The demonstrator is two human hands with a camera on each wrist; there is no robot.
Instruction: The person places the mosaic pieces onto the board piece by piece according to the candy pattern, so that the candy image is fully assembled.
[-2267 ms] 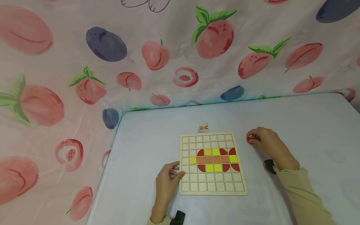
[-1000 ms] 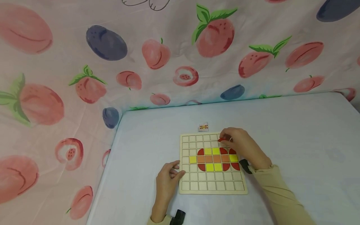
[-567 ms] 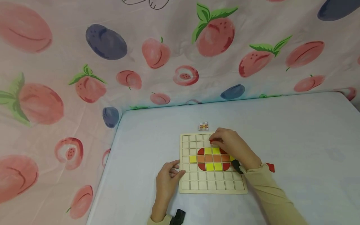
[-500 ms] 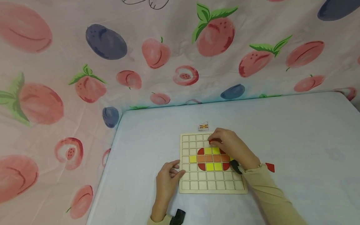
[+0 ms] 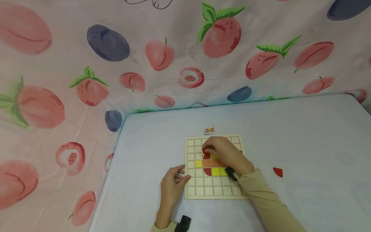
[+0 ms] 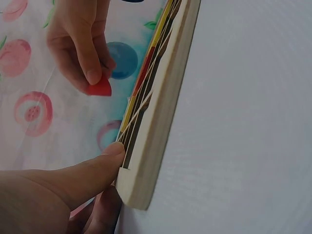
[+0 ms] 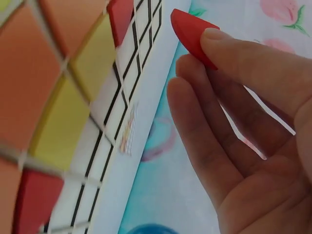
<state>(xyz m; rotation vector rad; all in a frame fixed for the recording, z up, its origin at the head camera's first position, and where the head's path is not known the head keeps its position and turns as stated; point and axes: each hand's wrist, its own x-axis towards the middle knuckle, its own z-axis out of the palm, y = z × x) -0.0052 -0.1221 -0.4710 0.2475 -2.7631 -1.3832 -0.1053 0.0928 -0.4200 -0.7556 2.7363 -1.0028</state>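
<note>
My right hand [image 5: 227, 154] pinches a red quarter-circle tile [image 7: 192, 34] between thumb and fingers, over the upper left of the wooden grid board [image 5: 208, 190]. Its other fingers are bent below the tile in the right wrist view. At the board's left edge, my left hand [image 5: 173, 187] grips the rim, thumb [image 6: 114, 149] on top and fingers against the side. Set in the grid are orange squares [image 5: 206, 163], yellow squares [image 5: 215, 171] and red quarter-circles [image 5: 207, 171]. The right hand and sleeve hide the tiles on the board's right side.
A small printed card [image 5: 209, 130] with a coloured grid pattern lies just behind the board. One loose red quarter-circle tile [image 5: 278, 172] rests on the white table to the right. Fruit-print cloth [image 5: 162, 83] hangs behind and at the left.
My right hand has carried the red tile leftward from beside the board to above its upper left part. The loose red tile on the right has come into view. My left hand stays put.
</note>
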